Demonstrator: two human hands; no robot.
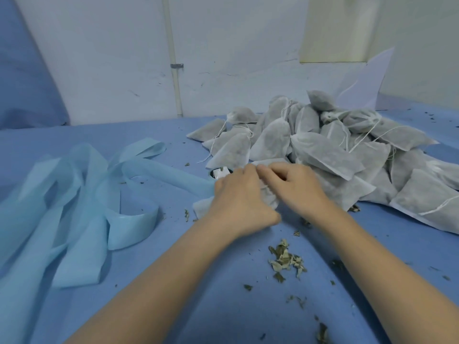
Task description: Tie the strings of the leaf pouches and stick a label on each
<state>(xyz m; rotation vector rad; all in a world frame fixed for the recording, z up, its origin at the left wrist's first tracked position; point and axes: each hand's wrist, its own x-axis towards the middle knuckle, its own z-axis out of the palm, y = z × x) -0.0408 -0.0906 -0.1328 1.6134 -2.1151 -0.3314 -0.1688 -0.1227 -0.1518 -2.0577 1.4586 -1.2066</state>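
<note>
One white mesh leaf pouch [201, 207] lies on the blue table under both my hands, mostly hidden by them. My left hand [238, 197] lies over its middle with fingers curled onto it. My right hand [293, 186] grips its top end, fingertips bent at the neck where the string would be; the string itself is hidden. A heap of several filled pouches [330, 150] with loose white strings rises just behind and to the right. A small white label roll [221, 173] peeks out beyond my left fingers.
Light blue backing strips [82, 209] curl over the left side of the table. Loose dried leaves [285, 260] are scattered between my forearms. A white wall with a pipe [173, 58] stands close behind the table.
</note>
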